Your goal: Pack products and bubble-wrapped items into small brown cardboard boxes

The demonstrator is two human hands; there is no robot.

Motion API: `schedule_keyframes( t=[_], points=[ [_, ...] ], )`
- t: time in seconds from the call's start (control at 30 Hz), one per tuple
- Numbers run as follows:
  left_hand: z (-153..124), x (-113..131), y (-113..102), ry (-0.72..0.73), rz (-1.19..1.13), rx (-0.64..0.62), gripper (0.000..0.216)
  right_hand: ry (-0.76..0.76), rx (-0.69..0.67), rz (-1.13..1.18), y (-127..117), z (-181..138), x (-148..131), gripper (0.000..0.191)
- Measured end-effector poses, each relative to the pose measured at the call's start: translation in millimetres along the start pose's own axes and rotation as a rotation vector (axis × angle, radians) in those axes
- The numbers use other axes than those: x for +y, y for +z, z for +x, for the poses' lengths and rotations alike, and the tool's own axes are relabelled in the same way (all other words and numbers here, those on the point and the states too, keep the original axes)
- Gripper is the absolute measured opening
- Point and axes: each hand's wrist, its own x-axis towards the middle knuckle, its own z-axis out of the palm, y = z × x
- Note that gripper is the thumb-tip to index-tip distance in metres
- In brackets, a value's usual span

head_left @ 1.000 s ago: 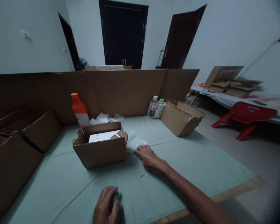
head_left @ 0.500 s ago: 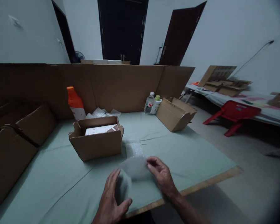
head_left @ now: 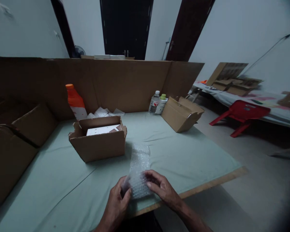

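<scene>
A strip of clear bubble wrap (head_left: 140,161) runs along the green cloth toward the table's front edge. Its near end is raised and folded between my hands. My left hand (head_left: 118,201) grips the left edge, thumb in front and fingers curled behind. On the opposite side, my right hand (head_left: 160,187) pinches the wrap's right edge. Whether anything lies inside the fold cannot be made out. Just beyond, to the left, stands an open cardboard box (head_left: 100,146) holding white flat items (head_left: 102,130).
More bubble wrap (head_left: 101,112) and an orange-capped bottle (head_left: 75,101) stand behind the box. At the back right are a clear bottle (head_left: 154,103), a green-capped bottle (head_left: 162,104) and a tilted cardboard box (head_left: 180,114). Cardboard boxes (head_left: 9,167) line the left; a cardboard wall (head_left: 132,85) closes the back.
My left hand has closed from an open pose onto the wrap. The wrap's near flap has come down and nearer to me, my right hand moving with it. The view has tilted slightly.
</scene>
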Motion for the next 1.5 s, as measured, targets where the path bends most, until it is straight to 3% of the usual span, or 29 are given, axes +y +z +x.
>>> schedule_keyframes(
  t=[0.1, 0.23, 0.3, 0.43, 0.5, 0.57, 0.7, 0.87, 0.97, 1.07, 1.2, 1.33, 1.5],
  points=[
    [10, 2, 1, -0.031, 0.141, -0.046, 0.049, -0.048, 0.131, -0.131, -1, -3, 11, 0.035],
    [22, -9, 8, -0.042, 0.493, -0.091, 0.061, -0.299, 0.287, -0.517, -3, -24, 19, 0.038],
    [25, -15, 12, -0.008, 0.596, -0.088, 0.061, -0.392, 0.190, -0.670, -1, -36, 17, 0.040],
    [22, -22, 10, 0.146, 0.600, 0.040, 0.057, -0.379, -0.077, -0.821, 9, -46, 19, 0.044],
    [16, -21, 4, 0.255, 0.567, 0.125, 0.054, -0.386, -0.057, -0.812, 12, -43, 25, 0.035],
    [8, -18, -2, 0.344, 0.552, 0.125, 0.053, -0.402, 0.010, -0.755, 14, -38, 32, 0.028],
    [-5, -15, -7, 0.426, 0.549, -0.037, 0.053, -0.362, 0.013, -0.699, 13, -30, 34, 0.026],
    [-4, -13, -4, 0.438, 0.534, -0.163, 0.062, -0.301, -0.134, -0.778, 8, -36, 28, 0.054],
    [-2, -12, -2, 0.434, 0.540, -0.195, 0.067, -0.326, -0.085, -0.783, 9, -35, 32, 0.045],
    [-1, -16, -1, 0.404, 0.518, -0.142, 0.061, -0.382, 0.035, -0.718, 14, -29, 37, 0.032],
    [1, -26, 0, 0.307, 0.471, -0.039, 0.044, -0.340, 0.085, -0.624, 16, -27, 37, 0.022],
    [12, -27, 4, 0.242, 0.471, 0.031, 0.041, -0.380, 0.253, -0.671, 11, -35, 36, 0.029],
    [23, -20, 9, 0.317, 0.545, 0.137, 0.041, -0.470, 0.151, -0.830, 12, -35, 35, 0.035]
  ],
)
